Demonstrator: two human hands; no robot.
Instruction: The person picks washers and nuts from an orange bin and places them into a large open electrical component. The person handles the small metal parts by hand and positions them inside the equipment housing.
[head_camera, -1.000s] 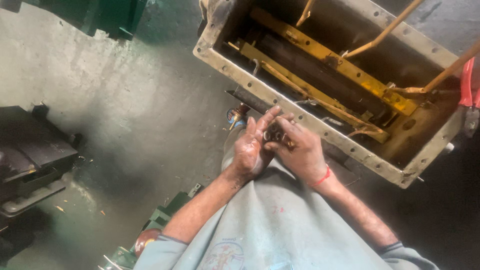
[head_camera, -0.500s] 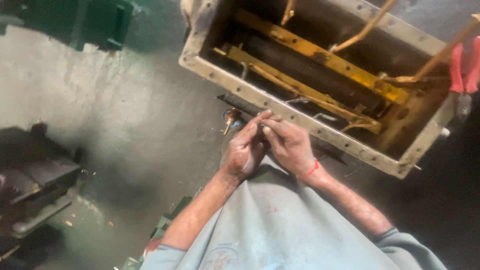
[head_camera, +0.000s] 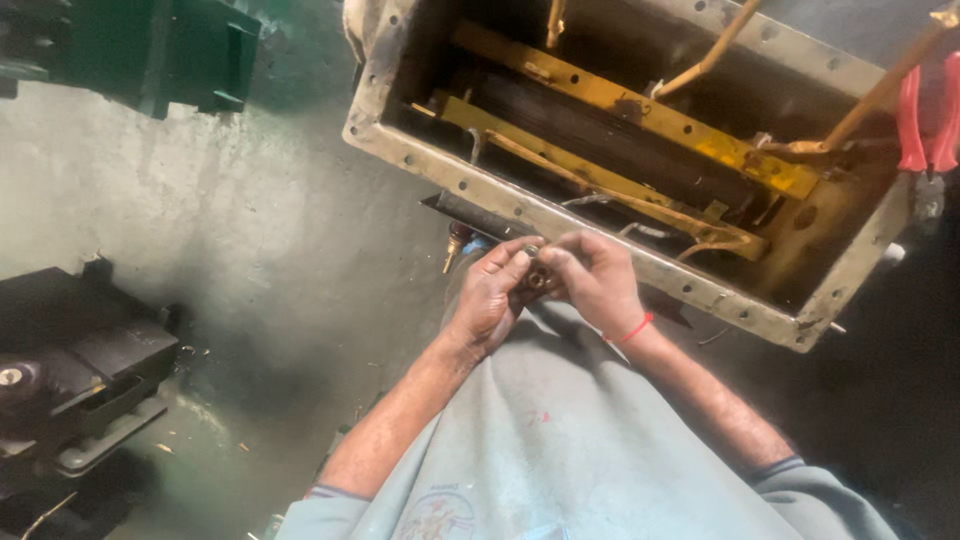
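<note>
My left hand (head_camera: 488, 296) and my right hand (head_camera: 594, 276) meet in front of my chest, fingers pinched together on a small dark metal part (head_camera: 534, 268), which looks like a nut or bolt. Both hands hover just at the near flange of an open rectangular metal tank (head_camera: 560, 222). Inside the tank sit yellow clamping bars (head_camera: 640, 112) over a dark core, with thin tan leads (head_camera: 712, 58) rising out. A red thread circles my right wrist.
Red-handled pliers (head_camera: 928, 122) rest on the tank's right rim. A dark machine part (head_camera: 70, 370) lies on the grey floor at left, a green metal frame (head_camera: 150, 50) at top left. A small brass and blue fitting (head_camera: 460, 244) lies under the tank's edge.
The view has shifted so the tank sits slightly higher and more central. My hands stay pressed together on the small part, fingers working it a little.
</note>
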